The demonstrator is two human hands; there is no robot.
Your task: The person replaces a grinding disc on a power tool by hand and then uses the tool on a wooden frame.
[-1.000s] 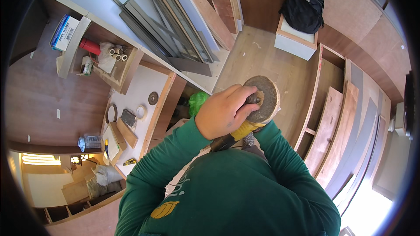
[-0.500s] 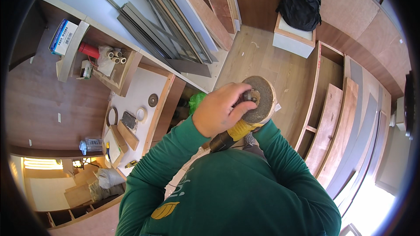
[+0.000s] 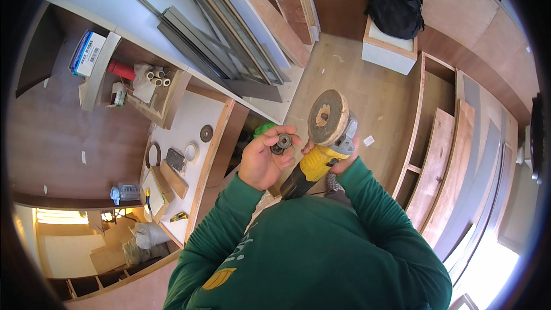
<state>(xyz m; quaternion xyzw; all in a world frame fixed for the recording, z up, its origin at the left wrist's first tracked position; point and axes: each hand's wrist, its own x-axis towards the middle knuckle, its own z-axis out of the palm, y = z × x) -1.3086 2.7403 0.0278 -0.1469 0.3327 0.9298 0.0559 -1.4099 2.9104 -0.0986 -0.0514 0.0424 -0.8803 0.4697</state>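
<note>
My left hand (image 3: 261,162) is raised just left of the grinder, palm partly up. Between its thumb and fingers it pinches small dark metal flange nuts (image 3: 282,143), round with a hole; two seem to lie together. With my right hand (image 3: 346,162) I grip a yellow and black angle grinder (image 3: 321,162) around its head, fingers showing on both sides. A round, coarse grey abrasive disc (image 3: 325,119) sits on the grinder facing up, with the dark spindle end bare in its torn, tan centre.
On the white worktop (image 3: 198,116) at left lie a tape roll (image 3: 191,151), a small dark disc (image 3: 206,133), wood offcuts and a cutter (image 3: 178,216). Planks (image 3: 427,166) lean in a wooden frame at right. A black backpack (image 3: 396,3) rests on a white box.
My left hand has come away from the disc's centre, moving left and down with the flange nuts in its fingers. The spindle end is now uncovered.
</note>
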